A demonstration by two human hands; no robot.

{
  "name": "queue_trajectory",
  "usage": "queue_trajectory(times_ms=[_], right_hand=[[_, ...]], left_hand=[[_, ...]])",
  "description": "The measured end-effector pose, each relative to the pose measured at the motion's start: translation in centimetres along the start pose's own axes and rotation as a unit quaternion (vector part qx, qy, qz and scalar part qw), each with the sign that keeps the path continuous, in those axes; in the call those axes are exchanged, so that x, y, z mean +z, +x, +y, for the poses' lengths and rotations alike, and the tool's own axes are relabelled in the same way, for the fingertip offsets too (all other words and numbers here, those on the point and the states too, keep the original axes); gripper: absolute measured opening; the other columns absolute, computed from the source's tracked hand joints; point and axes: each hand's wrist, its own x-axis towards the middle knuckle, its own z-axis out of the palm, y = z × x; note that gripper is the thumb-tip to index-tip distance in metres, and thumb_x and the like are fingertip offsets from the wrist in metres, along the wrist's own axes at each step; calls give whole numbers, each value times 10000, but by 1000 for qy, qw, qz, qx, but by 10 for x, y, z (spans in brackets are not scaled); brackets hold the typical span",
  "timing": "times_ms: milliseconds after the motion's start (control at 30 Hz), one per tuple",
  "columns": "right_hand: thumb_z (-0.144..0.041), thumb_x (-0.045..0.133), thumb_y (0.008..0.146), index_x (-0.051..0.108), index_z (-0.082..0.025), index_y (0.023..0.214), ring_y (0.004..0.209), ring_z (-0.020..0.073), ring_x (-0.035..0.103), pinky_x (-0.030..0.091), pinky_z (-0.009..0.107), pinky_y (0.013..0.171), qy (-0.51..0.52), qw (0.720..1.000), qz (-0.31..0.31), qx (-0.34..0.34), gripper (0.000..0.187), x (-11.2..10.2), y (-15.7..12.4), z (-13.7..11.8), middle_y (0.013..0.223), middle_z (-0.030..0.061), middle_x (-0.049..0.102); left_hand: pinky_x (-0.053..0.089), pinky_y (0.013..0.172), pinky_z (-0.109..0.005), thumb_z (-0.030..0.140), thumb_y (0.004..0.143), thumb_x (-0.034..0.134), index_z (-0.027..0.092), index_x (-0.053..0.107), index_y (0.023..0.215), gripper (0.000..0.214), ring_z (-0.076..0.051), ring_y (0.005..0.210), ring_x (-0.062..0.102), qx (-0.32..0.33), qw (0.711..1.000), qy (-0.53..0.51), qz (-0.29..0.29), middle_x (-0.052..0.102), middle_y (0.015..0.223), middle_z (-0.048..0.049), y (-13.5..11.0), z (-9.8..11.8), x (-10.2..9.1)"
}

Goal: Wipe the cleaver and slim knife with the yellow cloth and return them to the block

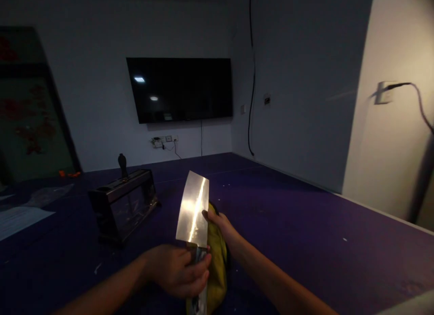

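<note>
A cleaver [192,206] points away from me, its broad shiny blade catching a bright streak of light. My left hand [181,270] is closed around its handle. Beneath and to the right of the cleaver is a soft yellow cloth-like item [217,260] with a dark edge; whether it is a bag or a cloth I cannot tell. My right hand [217,220] grips this item at its far end, the thumb against the blade's right side. The other fingers of that hand are hidden behind the yellow fabric.
A dark purple surface [288,224] spreads out around my hands. At the left stand a black frame-like holder [108,193] and a dark vase-shaped object [122,164]. Paper [23,220] lies farther left. A television [183,91] hangs on the far wall.
</note>
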Motion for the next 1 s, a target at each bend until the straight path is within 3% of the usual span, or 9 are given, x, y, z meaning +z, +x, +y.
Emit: queue_trajectory(times_ms=[133,233,300,367,467,533,767,900,1000], right_hand=[[-426,742,495,573,-119,695,445,122,515,399,230,452,-11,993,108,-48,404,-2,5,4,526,-2,575],[-421,723,527,563,-127,682,429,119,502,392,231,436,-17,987,144,-66,369,-13,9,1,513,-9,568],[-417,710,553,556,-138,695,437,123,509,401,233,446,-18,983,165,-79,349,-20,10,-3,509,-19,563],[-413,707,567,549,-145,694,444,126,514,405,232,453,-22,980,175,-90,336,-24,10,-5,508,-23,560],[-426,702,582,549,-144,688,444,126,515,399,229,443,-43,978,168,-112,338,-24,9,-5,523,-12,570],[-448,695,589,559,-141,706,462,133,529,412,235,455,-61,980,144,-121,355,-21,9,-3,554,2,589],[-515,644,613,568,-148,720,500,163,538,419,263,479,-134,961,186,-152,390,-33,15,-12,575,26,586],[-487,610,656,562,-156,684,566,178,523,405,267,508,-278,866,287,-299,336,-53,13,-32,594,20,568],[-369,584,706,595,-174,762,752,229,559,436,336,698,-423,787,265,-363,203,-57,12,-34,760,67,612]], left_hand=[[472,740,-380,219,796,454,269,612,997,261,-230,806,613,-8,997,-70,9,589,1113,-133,2,-6,28],[385,913,-369,271,832,407,274,545,1076,280,-226,1080,499,-85,978,-148,121,503,1229,-98,0,-5,53],[368,929,-346,343,835,406,251,524,1011,230,-207,1067,496,-197,915,-217,277,504,1187,-92,1,-2,72],[442,798,-311,420,798,466,237,477,960,245,-182,885,567,-300,825,-327,349,538,1062,-74,7,2,85],[461,631,-271,475,704,578,221,447,933,366,-147,681,581,-356,720,-505,315,571,888,-30,20,4,89],[423,523,-225,461,649,640,198,461,919,418,-111,545,542,-374,685,-569,257,573,729,-2,27,2,84],[361,450,-188,421,663,644,172,455,878,379,-80,456,532,-333,672,-614,244,606,704,-13,21,-1,75],[438,506,-236,433,655,646,191,405,909,425,-149,557,617,-343,648,-624,269,615,760,-18,16,-7,80],[389,419,-198,428,650,643,187,395,884,417,-103,467,585,-359,658,-605,270,621,913,-42,15,-16,80]])
